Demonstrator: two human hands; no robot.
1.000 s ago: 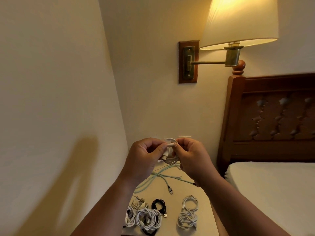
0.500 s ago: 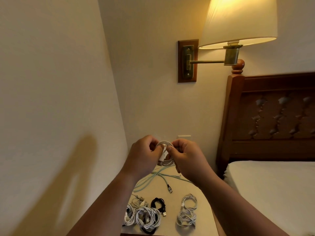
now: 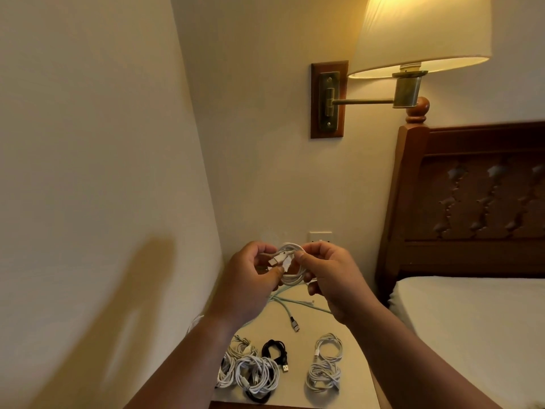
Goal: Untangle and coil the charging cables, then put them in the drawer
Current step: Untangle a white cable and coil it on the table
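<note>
Above the nightstand, white cable coil upright in the pinch of left hand and right hand, plug down-left.

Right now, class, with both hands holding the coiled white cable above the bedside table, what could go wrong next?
1. The coiled white cable, pinched between the left hand and right hand with a plug end sticking out, could spring open.
2. Set down on the loose pale green cable below, it could get tangled.
</note>
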